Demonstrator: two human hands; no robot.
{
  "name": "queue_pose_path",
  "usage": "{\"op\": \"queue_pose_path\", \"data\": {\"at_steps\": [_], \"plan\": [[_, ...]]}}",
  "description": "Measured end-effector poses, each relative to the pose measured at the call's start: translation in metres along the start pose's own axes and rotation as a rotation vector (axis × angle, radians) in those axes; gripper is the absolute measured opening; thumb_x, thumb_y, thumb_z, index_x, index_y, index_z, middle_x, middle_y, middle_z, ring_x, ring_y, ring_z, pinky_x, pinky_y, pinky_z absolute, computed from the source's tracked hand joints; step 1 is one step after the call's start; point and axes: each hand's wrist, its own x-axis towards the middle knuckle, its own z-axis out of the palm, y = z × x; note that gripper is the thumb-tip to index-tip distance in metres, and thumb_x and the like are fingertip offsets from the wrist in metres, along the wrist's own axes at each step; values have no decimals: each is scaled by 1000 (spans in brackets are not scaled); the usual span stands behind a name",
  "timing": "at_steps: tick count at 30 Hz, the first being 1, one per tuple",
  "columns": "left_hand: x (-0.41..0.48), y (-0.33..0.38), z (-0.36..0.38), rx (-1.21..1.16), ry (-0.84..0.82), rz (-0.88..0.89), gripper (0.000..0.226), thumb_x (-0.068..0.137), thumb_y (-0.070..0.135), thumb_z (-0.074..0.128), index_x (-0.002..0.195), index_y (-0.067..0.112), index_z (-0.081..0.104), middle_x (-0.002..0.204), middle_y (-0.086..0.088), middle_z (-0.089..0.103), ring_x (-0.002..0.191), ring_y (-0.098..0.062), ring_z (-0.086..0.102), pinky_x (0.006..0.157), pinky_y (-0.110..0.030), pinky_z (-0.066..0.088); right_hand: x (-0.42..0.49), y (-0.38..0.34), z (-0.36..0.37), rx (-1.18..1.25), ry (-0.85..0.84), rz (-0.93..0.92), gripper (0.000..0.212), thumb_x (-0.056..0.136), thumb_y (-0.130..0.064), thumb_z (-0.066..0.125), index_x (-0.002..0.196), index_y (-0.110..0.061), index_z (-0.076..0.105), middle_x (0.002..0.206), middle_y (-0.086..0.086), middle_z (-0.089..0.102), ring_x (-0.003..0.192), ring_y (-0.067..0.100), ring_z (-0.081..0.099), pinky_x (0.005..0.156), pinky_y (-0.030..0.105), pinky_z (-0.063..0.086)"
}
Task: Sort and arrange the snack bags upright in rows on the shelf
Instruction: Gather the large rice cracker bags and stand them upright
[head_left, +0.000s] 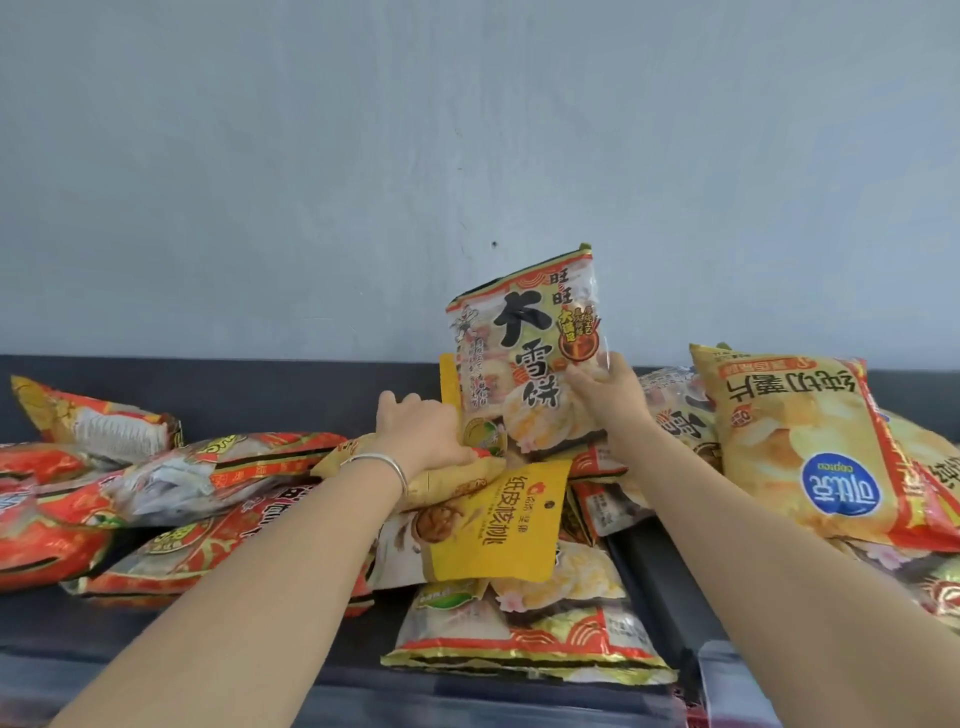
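You're holding the rice cracker bag (524, 353) up over the middle of the heap, print facing you and right way up but leaning to the left, its lower end just touching the bags below. Your right hand (608, 395) is pinching its lower right edge, thumb on the front, probably so you can read the front and stand it on its base. Your left hand (421, 431) is lying just beside it on a yellow bag (457, 480), seemingly steadying the heap. Its fingertips are hidden, so I cannot tell whether it is gripping or only pressing. A yellow walnut pouch (498, 525) is lying flat beneath, over more rice cracker bags. To your right a chip bag (800, 447) is leaning upside down, and to your left red bags (52, 499) are lying tumbled on the dark shelf (208, 639) against the wall (467, 130). No row is standing yet, so the sorting looks barely started.
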Motion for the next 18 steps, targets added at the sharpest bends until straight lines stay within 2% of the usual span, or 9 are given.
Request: {"op": "queue_pose_path", "data": {"at_steps": [3, 5, 9, 11, 13, 15, 16, 18], "plan": [[8, -23, 8, -223, -171, 77, 36, 81, 59, 55, 90, 25, 64, 97, 4, 61, 95, -19, 53, 88, -42, 36, -5, 2, 30, -70, -51, -57, 50, 95, -30, 58, 139, -15, 40, 126, 0, 54, 110, 21, 52, 87, 36, 45], [13, -38, 9, -299, -305, 123, 37, 81, 59, 56, 91, 23, 59, 98, 3, 61, 91, -18, 56, 84, -40, 42, -5, 0, 46, -117, -12, -114, 48, 94, -35, 58, 136, -17, 43, 129, 3, 56, 114, 25, 55, 88, 39, 47], [30, -51, 2, -394, -343, 131, 41, 92, 52, 45, 92, 14, 59, 93, -1, 59, 83, -17, 55, 72, -32, 42, 4, -24, 44, -119, 169, -201, 46, 95, -40, 54, 135, -21, 40, 107, 0, 54, 102, 26, 57, 86, 44, 50], [39, -46, -2, -390, -345, 131, 40, 96, 45, 43, 104, 9, 60, 103, -4, 61, 91, -20, 57, 74, -30, 42, 10, -31, 35, -49, 275, -234, 43, 96, -38, 53, 134, -20, 40, 102, -3, 51, 95, 23, 55, 85, 43, 50], [50, -36, -3, -407, -352, 111, 45, 98, 39, 44, 128, 7, 53, 124, -10, 57, 108, -25, 56, 81, -31, 43, 16, -31, 27, 16, 363, -225, 42, 96, -37, 53, 133, -21, 41, 106, -2, 54, 95, 19, 54, 87, 43, 51], [62, -26, 1, -457, -340, 66, 55, 96, 38, 48, 141, 7, 39, 140, -11, 45, 121, -28, 50, 86, -31, 44, 20, -24, 20, 62, 408, -171, 43, 96, -36, 54, 135, -21, 41, 119, 4, 58, 97, 17, 52, 90, 41, 49], [69, -23, 6, -490, -325, 44, 60, 94, 38, 51, 142, 6, 36, 143, -11, 42, 124, -28, 47, 88, -32, 44, 22, -20, 17, 89, 422, -141, 44, 97, -35, 54, 136, -20, 41, 126, 6, 57, 99, 17, 51, 90, 39, 46], [89, -20, 22, -585, -276, -6, 61, 90, 36, 59, 138, 3, 40, 138, -12, 49, 119, -29, 51, 91, -34, 45, 25, -12, 12, 140, 440, -82, 45, 97, -33, 53, 137, -18, 40, 132, 7, 54, 111, 22, 53, 94, 40, 44]]}}
